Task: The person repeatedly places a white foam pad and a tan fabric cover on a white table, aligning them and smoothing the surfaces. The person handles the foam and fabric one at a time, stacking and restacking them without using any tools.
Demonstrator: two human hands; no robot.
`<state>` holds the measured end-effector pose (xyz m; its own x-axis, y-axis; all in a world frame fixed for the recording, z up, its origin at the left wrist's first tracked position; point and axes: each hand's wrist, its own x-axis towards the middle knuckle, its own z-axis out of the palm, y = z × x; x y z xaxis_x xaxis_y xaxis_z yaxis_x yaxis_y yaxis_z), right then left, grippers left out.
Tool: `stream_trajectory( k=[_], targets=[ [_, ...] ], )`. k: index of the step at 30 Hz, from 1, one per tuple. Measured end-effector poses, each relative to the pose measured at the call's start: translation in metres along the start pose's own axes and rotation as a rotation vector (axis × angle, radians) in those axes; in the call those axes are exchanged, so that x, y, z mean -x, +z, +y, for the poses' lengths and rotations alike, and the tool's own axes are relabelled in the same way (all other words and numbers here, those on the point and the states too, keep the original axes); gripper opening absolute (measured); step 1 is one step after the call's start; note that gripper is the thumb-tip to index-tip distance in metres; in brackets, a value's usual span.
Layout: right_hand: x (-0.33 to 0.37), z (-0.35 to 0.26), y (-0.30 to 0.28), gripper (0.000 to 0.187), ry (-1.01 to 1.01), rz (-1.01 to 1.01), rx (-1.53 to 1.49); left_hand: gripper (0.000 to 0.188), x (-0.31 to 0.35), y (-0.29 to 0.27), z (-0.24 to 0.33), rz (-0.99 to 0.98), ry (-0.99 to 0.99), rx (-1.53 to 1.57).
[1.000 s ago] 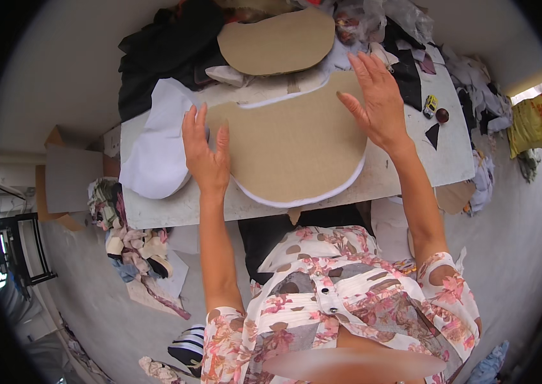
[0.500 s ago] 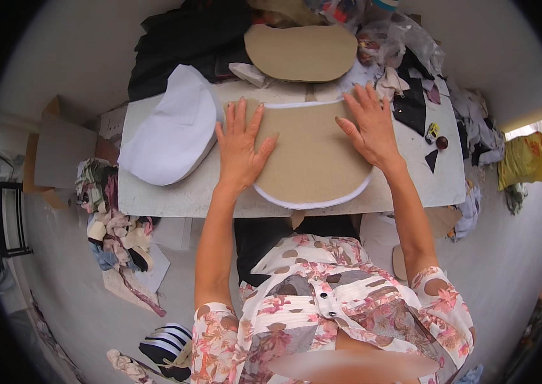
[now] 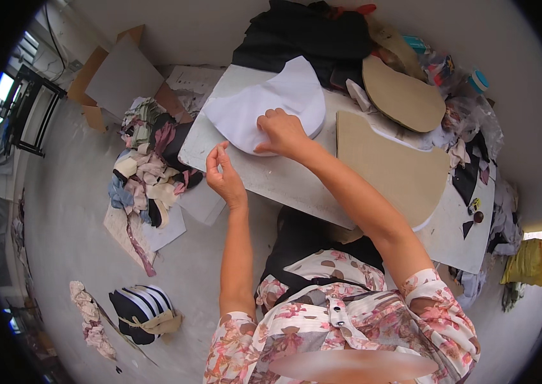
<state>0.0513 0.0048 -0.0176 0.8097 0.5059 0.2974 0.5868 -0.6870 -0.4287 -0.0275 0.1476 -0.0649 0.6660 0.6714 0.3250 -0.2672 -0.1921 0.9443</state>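
A stack of white curved cloth pieces [image 3: 235, 112] lies at the left of the table, its top piece rumpled on the far side. Over its near edge my right hand [image 3: 280, 133] is bent, fingers curled and thumb low, closed on the top white piece. Just off the table's left front edge is my left hand [image 3: 225, 176], loosely curved, with fingers and thumb apart and nothing seen in it. A tan curved panel [image 3: 386, 169] with white showing along its edges lies to the right, partly behind my right forearm, with no hand on it.
Another tan panel [image 3: 405, 96] lies at the back, near black cloth [image 3: 303, 35] and plastic bags [image 3: 476, 118]. Scraps of cloth [image 3: 149, 173] are heaped left of the white table [image 3: 283, 176]. A striped black-and-white bundle [image 3: 143, 310] sits on the floor.
Both hands have left the tan panel and moved left. The right hand has reached the white stack and closed at its edge. The view has turned left.
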Motion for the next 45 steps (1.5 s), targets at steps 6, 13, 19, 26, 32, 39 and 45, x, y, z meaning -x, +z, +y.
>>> stream_trajectory(
  k=[6, 13, 19, 26, 32, 39, 45],
  targets=[
    [-0.011, 0.011, 0.009, 0.013, 0.019, -0.091, -0.070, 0.028, -0.021, -0.011, -0.018, 0.011, 0.000, -0.139],
    [-0.016, 0.013, 0.002, 0.017, 0.030, -0.149, -0.019, 0.050, -0.036, 0.016, -0.043, -0.153, 0.208, -0.686],
    [-0.008, 0.060, -0.082, 0.024, 0.373, 0.021, -0.791, 0.054, -0.030, 0.020, -0.062, -0.189, 0.246, -0.888],
    [0.066, 0.105, -0.246, 0.025, 0.282, 0.339, -0.889, 0.054, -0.034, 0.020, -0.057, -0.100, 0.247, -0.845],
    [0.113, 0.046, -0.272, 0.011, -0.086, 0.315, -0.300, 0.036, 0.030, 0.055, 0.075, -0.583, -0.141, 0.198],
    [0.164, -0.003, -0.202, 0.013, -0.321, 0.026, 0.115, 0.086, 0.068, 0.070, 0.126, -1.141, -0.562, 0.729],
    [0.190, -0.009, -0.158, 0.023, -0.400, -0.129, 0.210, 0.034, 0.074, 0.080, 0.117, -0.939, -0.536, 0.336]
  ],
)
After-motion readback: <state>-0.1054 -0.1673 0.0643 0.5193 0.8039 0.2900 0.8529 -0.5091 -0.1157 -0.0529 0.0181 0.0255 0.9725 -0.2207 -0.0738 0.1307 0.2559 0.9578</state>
